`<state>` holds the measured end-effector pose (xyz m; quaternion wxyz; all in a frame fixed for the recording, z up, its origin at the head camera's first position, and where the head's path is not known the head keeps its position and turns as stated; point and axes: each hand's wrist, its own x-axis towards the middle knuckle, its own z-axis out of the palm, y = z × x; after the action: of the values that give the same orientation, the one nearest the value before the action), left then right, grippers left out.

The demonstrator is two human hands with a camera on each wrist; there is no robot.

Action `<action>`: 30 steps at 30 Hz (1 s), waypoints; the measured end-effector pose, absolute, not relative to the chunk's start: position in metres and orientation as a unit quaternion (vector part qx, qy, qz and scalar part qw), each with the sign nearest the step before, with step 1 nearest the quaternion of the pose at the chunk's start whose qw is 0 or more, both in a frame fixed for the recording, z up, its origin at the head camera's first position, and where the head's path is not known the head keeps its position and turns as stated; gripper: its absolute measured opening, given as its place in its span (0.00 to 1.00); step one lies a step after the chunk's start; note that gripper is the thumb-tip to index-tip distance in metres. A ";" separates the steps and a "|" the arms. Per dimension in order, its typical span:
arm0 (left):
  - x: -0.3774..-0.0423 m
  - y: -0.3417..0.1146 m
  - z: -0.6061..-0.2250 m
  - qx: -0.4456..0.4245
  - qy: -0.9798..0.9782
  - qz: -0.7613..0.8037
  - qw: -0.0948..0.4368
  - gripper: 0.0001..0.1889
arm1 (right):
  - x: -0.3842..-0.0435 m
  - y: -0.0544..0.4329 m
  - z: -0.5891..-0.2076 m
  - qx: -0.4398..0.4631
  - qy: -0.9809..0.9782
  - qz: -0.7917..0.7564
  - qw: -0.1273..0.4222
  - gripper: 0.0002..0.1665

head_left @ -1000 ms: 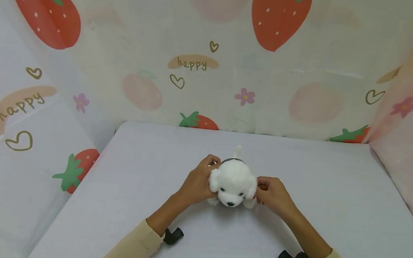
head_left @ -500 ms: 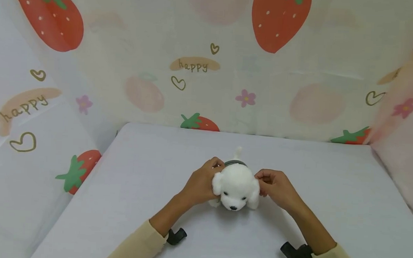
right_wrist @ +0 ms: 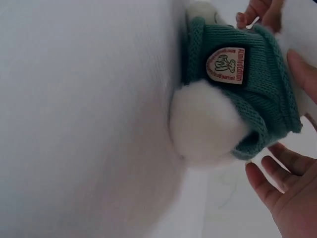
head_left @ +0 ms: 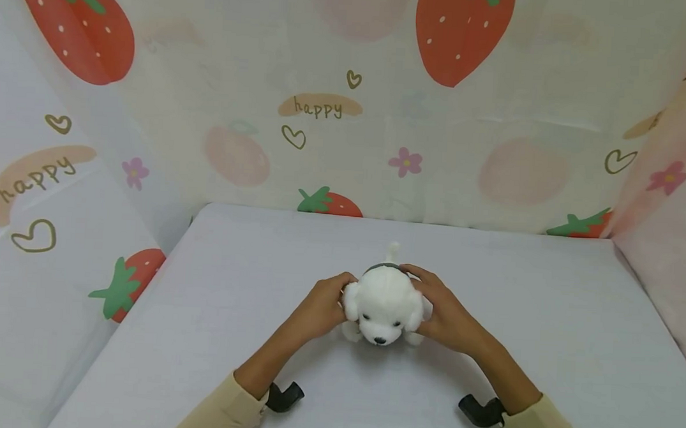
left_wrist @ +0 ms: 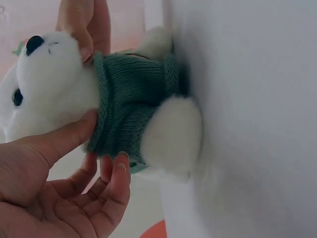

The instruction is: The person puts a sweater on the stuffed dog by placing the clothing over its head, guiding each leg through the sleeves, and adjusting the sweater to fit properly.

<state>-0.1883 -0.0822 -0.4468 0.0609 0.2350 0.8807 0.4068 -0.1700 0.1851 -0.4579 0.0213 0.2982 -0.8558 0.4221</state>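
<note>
A white plush dog (head_left: 385, 297) stands on the table, its face toward me and its tail (head_left: 394, 251) up behind. It wears a green knitted sweater (left_wrist: 131, 82) with a printed patch (right_wrist: 227, 65) on the chest. My left hand (head_left: 323, 307) grips the sweater at the neck edge, thumb on the front and fingers curled at the side by one front leg. On the other side, my right hand (head_left: 446, 313) holds the sweater, with its thumb at the neck edge and a finger reaching over the back. The head hides most of the sweater from above.
White cloth covers the table (head_left: 249, 248). Behind it hangs a strawberry-print curtain (head_left: 451, 116), which also closes off the left and right sides. Dark wrist cameras (head_left: 480, 411) stick out from both beige sleeves (head_left: 222, 403).
My right hand has shifted from pinching beside the ear to spreading round the dog's side and back. My left hand has slid slightly down its side. The head swung right, then back left.
</note>
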 end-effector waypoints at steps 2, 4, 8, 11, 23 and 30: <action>-0.189 -0.083 -0.448 0.227 0.881 0.409 0.067 0.15 | -0.173 0.183 -0.459 0.305 -0.844 0.440 0.021 0.39; -0.190 -0.084 -0.449 0.224 0.879 0.414 0.073 0.14 | -0.176 0.181 -0.462 0.313 -0.834 0.453 0.022 0.39; -0.192 -0.085 -0.452 0.225 0.869 0.432 0.092 0.14 | -0.180 0.176 -0.466 0.311 -0.827 0.468 0.022 0.36; -0.195 -0.088 -0.454 0.235 0.854 0.450 0.115 0.14 | -0.180 0.173 -0.466 0.294 -0.838 0.459 0.030 0.32; -0.210 -0.119 -0.448 0.226 0.786 0.533 0.217 0.05 | -0.178 0.175 -0.461 0.290 -0.858 0.422 0.037 0.27; -0.228 -0.113 -0.463 0.184 0.803 0.542 0.165 0.12 | -0.180 0.198 -0.455 0.289 -0.820 0.493 -0.031 0.33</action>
<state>-0.2279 -0.1127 -0.4631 0.1649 0.1844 0.8029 0.5424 -0.1804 0.1979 -0.4553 -0.0310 0.2895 -0.8201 0.4926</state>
